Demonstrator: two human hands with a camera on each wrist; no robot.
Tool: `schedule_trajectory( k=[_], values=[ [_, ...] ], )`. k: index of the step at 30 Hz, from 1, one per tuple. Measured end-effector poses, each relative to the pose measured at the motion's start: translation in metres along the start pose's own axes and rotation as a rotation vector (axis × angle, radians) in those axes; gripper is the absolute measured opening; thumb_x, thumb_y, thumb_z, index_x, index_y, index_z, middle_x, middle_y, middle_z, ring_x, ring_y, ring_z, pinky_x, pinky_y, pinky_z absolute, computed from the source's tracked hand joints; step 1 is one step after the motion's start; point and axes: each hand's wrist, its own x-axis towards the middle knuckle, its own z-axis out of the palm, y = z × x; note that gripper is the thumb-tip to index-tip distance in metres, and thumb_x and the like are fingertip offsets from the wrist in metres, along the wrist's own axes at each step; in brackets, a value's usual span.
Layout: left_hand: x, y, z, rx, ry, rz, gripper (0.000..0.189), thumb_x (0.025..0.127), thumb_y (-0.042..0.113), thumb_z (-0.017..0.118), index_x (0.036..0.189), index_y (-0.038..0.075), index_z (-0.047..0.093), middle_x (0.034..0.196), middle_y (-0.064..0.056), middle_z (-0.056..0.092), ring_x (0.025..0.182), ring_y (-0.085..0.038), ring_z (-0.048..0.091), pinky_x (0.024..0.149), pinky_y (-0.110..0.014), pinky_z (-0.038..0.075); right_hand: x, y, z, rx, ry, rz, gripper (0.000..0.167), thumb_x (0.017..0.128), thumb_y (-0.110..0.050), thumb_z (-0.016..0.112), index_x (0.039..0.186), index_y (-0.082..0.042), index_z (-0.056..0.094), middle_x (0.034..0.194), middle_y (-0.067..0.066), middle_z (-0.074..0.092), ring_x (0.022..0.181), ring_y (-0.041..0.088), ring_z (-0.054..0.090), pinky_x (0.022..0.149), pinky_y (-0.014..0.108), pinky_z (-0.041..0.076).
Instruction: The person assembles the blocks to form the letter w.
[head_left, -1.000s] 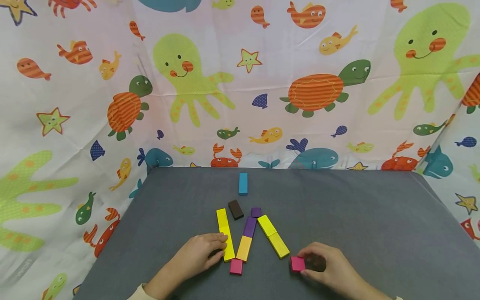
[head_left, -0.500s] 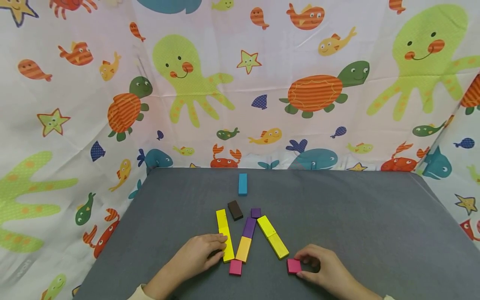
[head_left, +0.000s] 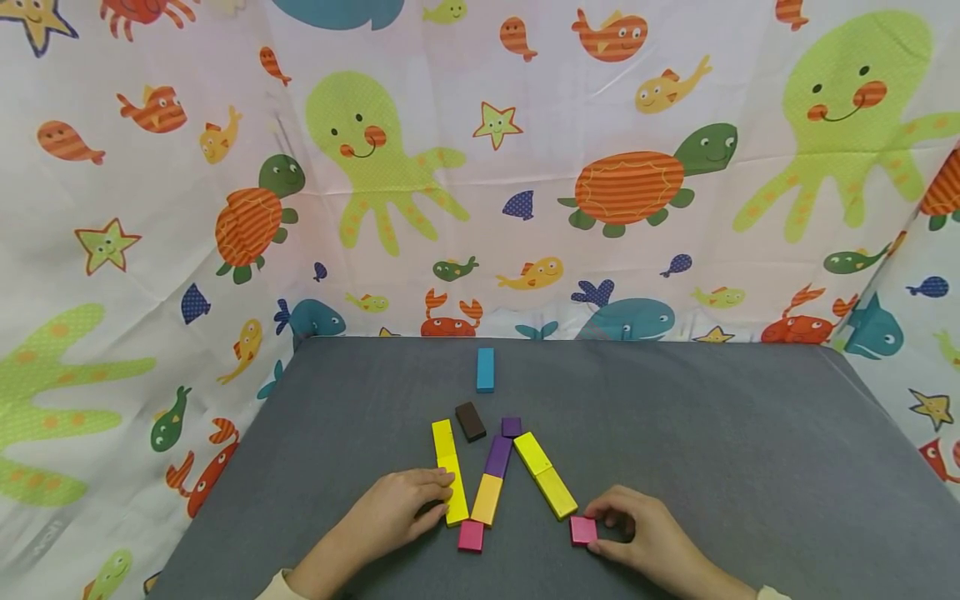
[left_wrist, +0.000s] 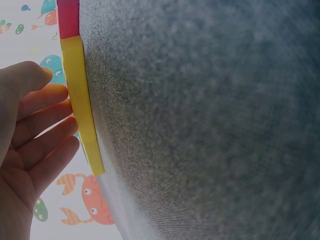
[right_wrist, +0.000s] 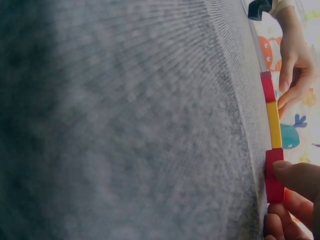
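Observation:
Thumb and forefinger of my right hand pinch a pink block on the grey table, at the near end of two yellow blocks laid end to end. My left hand rests with its fingertips against the yellow block of the left row. Between the rows runs a slanted line: a small purple block, a longer purple block, an orange-yellow block and another pink block. Fingers partly cover the held block in the right wrist view.
A dark brown block lies beyond the left yellow row. Farther back is a blue block. A curtain printed with sea animals hangs behind the grey-covered table.
My right hand has slid the pink block leftward, close to the near end of the right yellow row. The left hand stays in place.

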Motion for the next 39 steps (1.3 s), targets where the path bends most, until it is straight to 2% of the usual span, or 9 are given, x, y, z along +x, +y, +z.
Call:
schedule_trajectory(
  k=[6, 14, 25, 32, 36, 39],
  values=[
    [0.000, 0.000, 0.000, 0.000, 0.003, 0.001, 0.027, 0.094, 0.033, 0.067, 0.116, 0.020, 0.074, 0.128, 0.006, 0.069, 0.119, -0.012, 0.066, 0.096, -0.035, 0.058, 0.001, -0.001, -0.001, -0.002, -0.012, 0.019, 0.030, 0.078, -0.045, 0.081, 0.102, -0.032, 0.068, 0.096, -0.013, 0.064, 0.080, -0.002, 0.054, 0.062, 0.017, 0.046],
    [-0.001, 0.000, 0.002, -0.002, 0.018, 0.009, 0.026, 0.093, 0.033, 0.068, 0.115, 0.021, 0.075, 0.127, 0.006, 0.070, 0.118, -0.012, 0.067, 0.095, -0.034, 0.058, 0.001, 0.001, 0.002, -0.022, 0.001, 0.034, 0.029, 0.076, -0.038, 0.083, 0.101, -0.032, 0.068, 0.096, -0.015, 0.064, 0.080, -0.002, 0.054, 0.062, 0.017, 0.048],
    [0.000, 0.000, 0.001, 0.000, 0.005, -0.005, 0.027, 0.093, 0.033, 0.068, 0.117, 0.021, 0.074, 0.128, 0.007, 0.069, 0.118, -0.012, 0.067, 0.095, -0.034, 0.058, 0.002, 0.002, 0.002, -0.008, 0.005, 0.019, 0.031, 0.078, -0.042, 0.082, 0.103, -0.032, 0.068, 0.097, -0.013, 0.064, 0.079, -0.002, 0.053, 0.060, 0.017, 0.046],
    [0.000, 0.000, 0.002, 0.000, 0.013, -0.003, 0.027, 0.093, 0.033, 0.068, 0.117, 0.021, 0.074, 0.128, 0.006, 0.069, 0.117, -0.012, 0.067, 0.095, -0.034, 0.059, 0.002, 0.001, 0.000, -0.024, -0.006, 0.056, 0.034, 0.075, -0.040, 0.084, 0.104, -0.031, 0.068, 0.095, -0.015, 0.063, 0.079, -0.002, 0.054, 0.061, 0.017, 0.047],
    [-0.001, 0.000, 0.002, -0.006, 0.015, 0.002, 0.027, 0.093, 0.033, 0.068, 0.116, 0.021, 0.074, 0.127, 0.006, 0.070, 0.116, -0.012, 0.068, 0.094, -0.034, 0.059, 0.008, -0.002, -0.011, 0.009, -0.038, 0.015, 0.037, 0.077, -0.039, 0.083, 0.107, -0.025, 0.068, 0.099, -0.008, 0.066, 0.078, 0.001, 0.057, 0.061, 0.018, 0.051],
    [-0.001, 0.000, 0.001, -0.006, 0.021, 0.012, 0.027, 0.093, 0.031, 0.069, 0.116, 0.019, 0.075, 0.127, 0.005, 0.070, 0.116, -0.013, 0.068, 0.094, -0.034, 0.059, 0.024, -0.007, -0.025, -0.009, -0.064, -0.049, 0.040, 0.078, -0.037, 0.083, 0.110, -0.019, 0.068, 0.103, -0.002, 0.068, 0.080, 0.005, 0.060, 0.066, 0.021, 0.055]
  ],
)
